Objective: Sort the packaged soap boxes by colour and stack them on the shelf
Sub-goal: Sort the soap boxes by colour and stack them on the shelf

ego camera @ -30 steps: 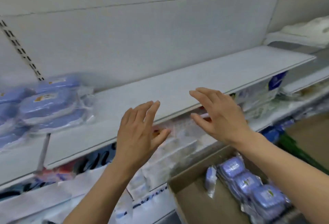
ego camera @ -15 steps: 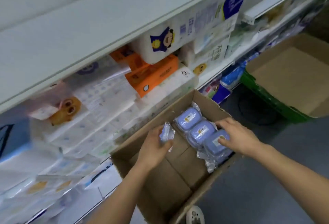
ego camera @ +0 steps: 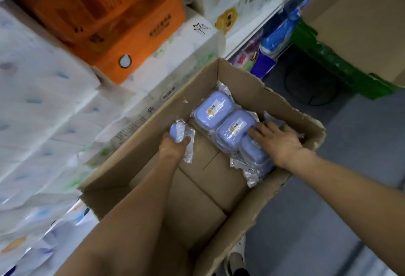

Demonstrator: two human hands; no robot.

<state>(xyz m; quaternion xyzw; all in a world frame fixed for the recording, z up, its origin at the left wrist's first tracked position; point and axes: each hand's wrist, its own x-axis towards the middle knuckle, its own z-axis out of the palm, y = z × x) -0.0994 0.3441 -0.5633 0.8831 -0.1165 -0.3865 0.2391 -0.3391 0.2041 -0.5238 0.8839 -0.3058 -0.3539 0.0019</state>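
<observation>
The person is reaching down into an open cardboard carton (ego camera: 247,216) with both hands, apparently to gather the next soap boxes for the shelf.

The left hand (ego camera: 173,146) is curling its fingers round a single wrapped blue soap box (ego camera: 178,133), the grip clamped on it near the carton's left wall; holding it on edge like that probably lets it come up cleanly past the wall.

The right hand (ego camera: 278,138) is lying flat, fingers fairly straight and spread, on the nearest pack in a row of blue soap boxes (ego camera: 221,120) along the carton's right wall. Its grip is apart, pressing or steadying, not closing round anything as far as can be seen. That may be a way of keeping the slippery film from sliding before a lift.

The row is showing three blue boxes in clear crinkled wrap, each with a small label, seemingly lying on others beneath. The rest of the carton's floor is showing bare cardboard flaps. Every soap box in view is blue, so no colour sorting is needed here.

Tissue packs (ego camera: 43,104) and an orange pack (ego camera: 122,23) are filling the lower shelves behind the carton.
</observation>
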